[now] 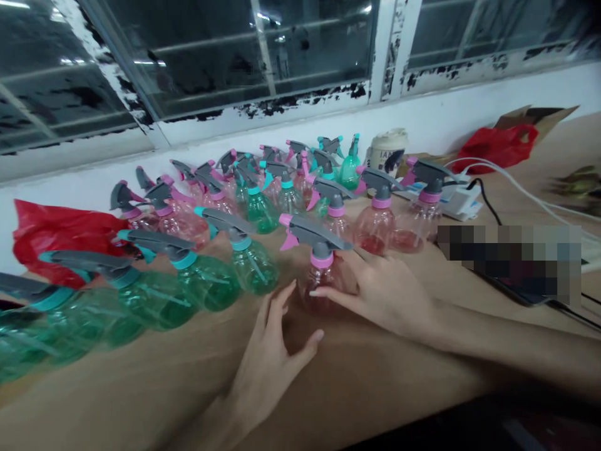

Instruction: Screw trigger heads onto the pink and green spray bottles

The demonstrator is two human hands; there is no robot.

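A pink spray bottle [323, 275] with a grey trigger head and pink collar stands upright on the table in front of me. My right hand [387, 291] is closed around its body from the right, thumb across the front. Just left of it, apart from the bottle, my left hand [277, 351] has its thumb and fingers spread with nothing between them. A green spray bottle [256, 266] with a turquoise collar is nearest beyond my left fingertips. To the right of the held bottle stand pink spray bottles, one of them [374, 228] close behind my right hand.
Several green spray bottles [211, 282] line the left side; more pink and green ones crowd toward the wall. Red plastic bags [70, 238] lie left and far right. A paper cup [389, 150], a white power strip [462, 200] and cables lie at the right, beside a blurred-out dark device [526, 294].
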